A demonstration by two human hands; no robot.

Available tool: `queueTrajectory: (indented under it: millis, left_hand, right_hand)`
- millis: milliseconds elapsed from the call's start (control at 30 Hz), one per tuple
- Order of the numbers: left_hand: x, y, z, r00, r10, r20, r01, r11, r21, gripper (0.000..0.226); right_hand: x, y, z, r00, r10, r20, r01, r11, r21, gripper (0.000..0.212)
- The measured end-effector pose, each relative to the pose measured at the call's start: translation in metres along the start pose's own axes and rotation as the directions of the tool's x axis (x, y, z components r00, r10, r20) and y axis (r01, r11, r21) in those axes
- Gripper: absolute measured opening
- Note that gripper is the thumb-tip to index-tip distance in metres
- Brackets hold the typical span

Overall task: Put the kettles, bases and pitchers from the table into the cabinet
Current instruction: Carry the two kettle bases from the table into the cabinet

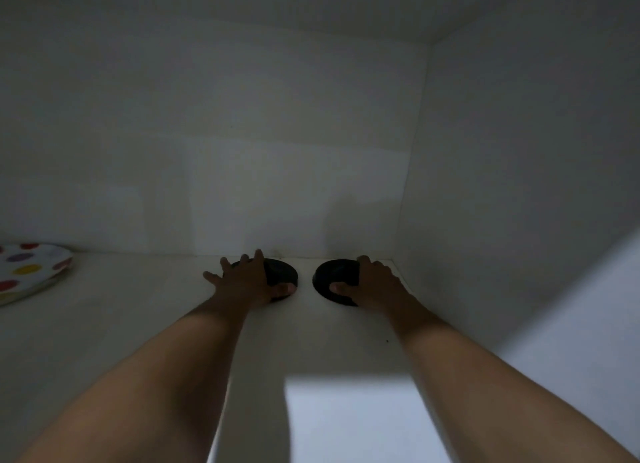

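Note:
Two round black kettle bases lie flat on the white cabinet shelf, close to the back wall. My left hand rests over the left base, fingers spread across its top and thumb at its front edge. My right hand grips the right base, thumb on top and fingers around its right rim. The two bases sit side by side with a small gap between them. No kettles or pitchers show here.
The cabinet interior is dim, with a white back wall and a right side wall close to the right base. A plate with coloured dots sits on the shelf at the far left.

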State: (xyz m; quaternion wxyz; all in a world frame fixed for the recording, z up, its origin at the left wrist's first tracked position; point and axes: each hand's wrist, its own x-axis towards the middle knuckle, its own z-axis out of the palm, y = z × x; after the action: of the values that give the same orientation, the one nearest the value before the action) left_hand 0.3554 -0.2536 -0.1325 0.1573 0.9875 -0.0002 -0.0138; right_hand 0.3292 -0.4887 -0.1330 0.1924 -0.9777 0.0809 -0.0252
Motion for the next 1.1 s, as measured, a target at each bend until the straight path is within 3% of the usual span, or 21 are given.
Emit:
queueTrajectory:
  millis: [267, 433, 733, 933, 1100]
  left_hand:
    - [-0.075, -0.011, -0.035, 0.987, 0.075, -0.143, -0.061, 0.993, 0.101, 0.081]
    - [-0.156, -0.031, -0.068, 0.978, 0.127, -0.168, -0.105, 0.986, 0.13, 0.074]
    - [-0.318, -0.113, -0.115, 0.916, 0.186, -0.356, -0.147, 0.98, 0.134, 0.068]
    - [-0.429, -0.193, -0.141, 0.881, 0.099, -0.462, -0.033, 0.988, 0.148, 0.055]
    - [-0.505, -0.264, -0.159, 0.874, -0.113, -0.473, 0.229, 0.953, 0.197, 0.058]
  right_hand:
    - [-0.068, -0.039, -0.038, 0.998, -0.063, -0.017, 0.06, 0.99, -0.126, 0.091]
    - [-0.142, -0.075, -0.061, 0.993, -0.12, -0.011, 0.116, 0.977, -0.181, 0.089]
    - [-0.287, -0.162, -0.067, 0.942, -0.336, -0.023, 0.328, 0.93, -0.166, 0.078]
    - [-0.369, -0.24, -0.039, 0.863, -0.505, 0.014, 0.503, 0.857, -0.108, 0.08]
    - [-0.428, -0.309, -0.007, 0.785, -0.618, 0.046, 0.62, 0.782, -0.064, 0.075]
